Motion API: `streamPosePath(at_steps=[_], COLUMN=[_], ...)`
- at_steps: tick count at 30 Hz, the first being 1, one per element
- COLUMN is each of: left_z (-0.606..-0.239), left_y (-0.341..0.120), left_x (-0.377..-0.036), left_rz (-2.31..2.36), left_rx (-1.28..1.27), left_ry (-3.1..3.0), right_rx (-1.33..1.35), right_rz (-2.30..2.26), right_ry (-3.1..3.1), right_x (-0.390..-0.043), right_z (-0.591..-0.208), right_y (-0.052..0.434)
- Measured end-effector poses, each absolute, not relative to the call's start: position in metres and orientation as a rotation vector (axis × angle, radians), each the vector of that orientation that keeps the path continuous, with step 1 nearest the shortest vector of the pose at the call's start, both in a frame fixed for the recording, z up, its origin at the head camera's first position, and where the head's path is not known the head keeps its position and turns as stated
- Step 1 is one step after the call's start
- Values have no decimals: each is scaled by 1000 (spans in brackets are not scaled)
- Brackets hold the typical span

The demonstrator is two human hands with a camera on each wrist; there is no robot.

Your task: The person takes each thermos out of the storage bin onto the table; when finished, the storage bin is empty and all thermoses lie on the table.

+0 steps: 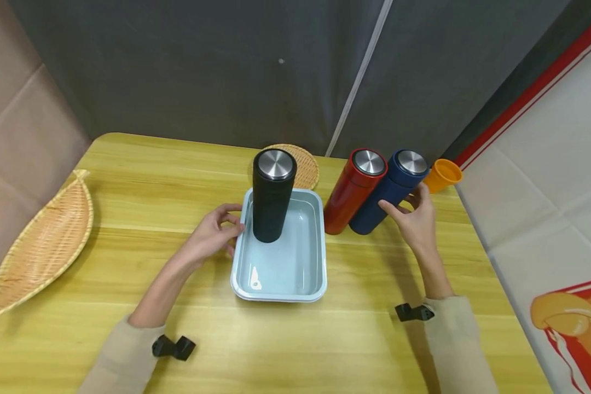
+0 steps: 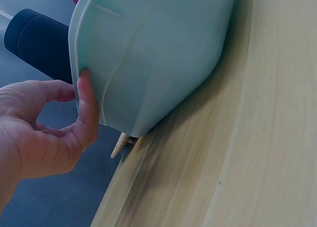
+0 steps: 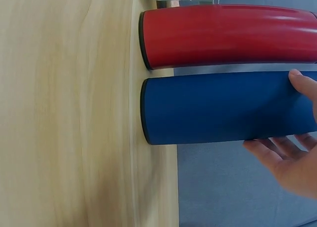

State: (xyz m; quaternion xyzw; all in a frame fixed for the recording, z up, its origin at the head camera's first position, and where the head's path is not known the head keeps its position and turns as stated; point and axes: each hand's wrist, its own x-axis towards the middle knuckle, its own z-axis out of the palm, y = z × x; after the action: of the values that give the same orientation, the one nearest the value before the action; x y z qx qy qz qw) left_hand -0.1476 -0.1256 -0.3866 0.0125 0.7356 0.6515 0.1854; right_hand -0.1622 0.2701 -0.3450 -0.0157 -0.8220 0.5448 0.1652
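A light blue rectangular tray (image 1: pixel 280 295) lies on the table in front of me, with a black thermos (image 1: pixel 271 208) standing upright in its far left part. My left hand (image 1: pixel 214 232) pinches the tray's left rim between thumb and finger, as the left wrist view shows close up. To the right of the tray stands a red thermos (image 1: pixel 347 197). Beside it is a blue thermos (image 3: pixel 213 108), its base at the tabletop. Around the upper body of the blue one, my right hand (image 1: pixel 413 219) holds on, thumb on one side and fingers on the other.
Behind the black thermos lies a round woven mat (image 1: pixel 305 169). An orange cup (image 1: pixel 443 175) sits beyond the blue thermos, near the table's right edge. At the far left is a leaf-shaped woven basket (image 1: pixel 49 241). A dark grey curtain (image 1: pixel 202 71) hangs behind the table.
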Motion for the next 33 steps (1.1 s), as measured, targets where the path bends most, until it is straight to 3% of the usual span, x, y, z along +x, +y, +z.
streamPosePath(at_steps=[8,18,25,33], left_z=[-386,-387,-386,-386], left_y=[-125,-125,-125,-125], left_x=[-147,-148,-148,-147], left_rz=[1837,1839,1824,1809], left_rx=[37,31,37,33], left_ry=[2067,2069,2087,2098], right_rx=[-6,88,358,544], right_rz=[1579,1497,1595,1654], right_ry=[-2274,-2267,-2234,-2466], right_x=[-155,-104,-87,-104], right_z=[-355,-337,-324,-311], right_y=[274,257,210,145])
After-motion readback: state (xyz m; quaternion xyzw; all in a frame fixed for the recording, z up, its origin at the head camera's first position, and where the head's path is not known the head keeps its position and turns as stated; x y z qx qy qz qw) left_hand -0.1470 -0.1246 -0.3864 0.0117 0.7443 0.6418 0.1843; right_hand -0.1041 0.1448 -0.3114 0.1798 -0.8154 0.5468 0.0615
